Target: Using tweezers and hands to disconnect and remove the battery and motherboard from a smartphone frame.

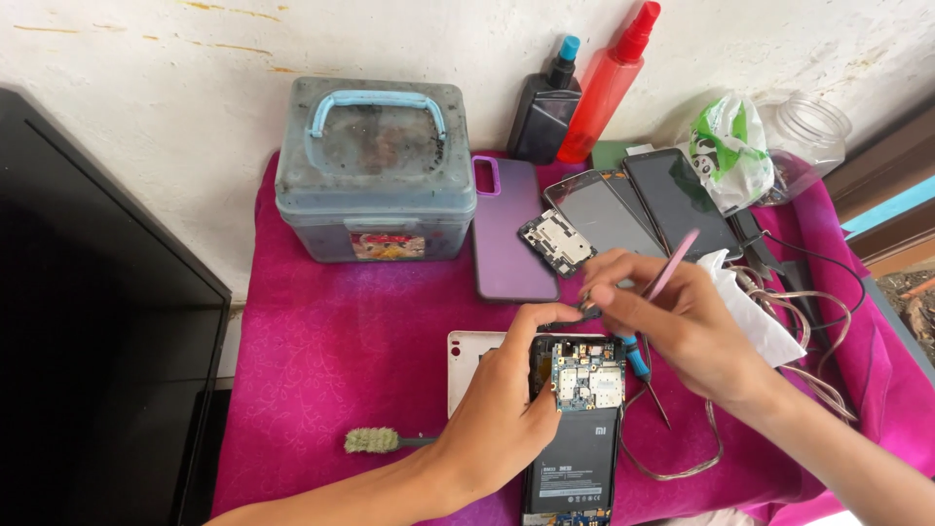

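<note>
Low in the middle of the frame an opened phone [577,429] lies back-up on the pink-covered tabletop [331,331], its circuit board and black battery bare. The left hand [502,409] grips its left edge and upper corner, fingers curled round the frame. The right hand [682,321] pinches pink tweezers [672,268] whose tips meet the phone's top edge; a blue-handled screwdriver [638,360] lies just beneath that hand.

The phone looks light and stiff, but the exposed board seems fragile, so the outer frame is likely the safest place to hold it.

A grey plastic box [375,170] with a pale blue handle stands at the upper left, a small red and yellow rectangular label on its front wall. Against the wall at top centre stand a black bottle [543,112] with a blue cap and a red spray bottle [606,93]. At the upper right sits a white and green printed bag [730,146].
</note>
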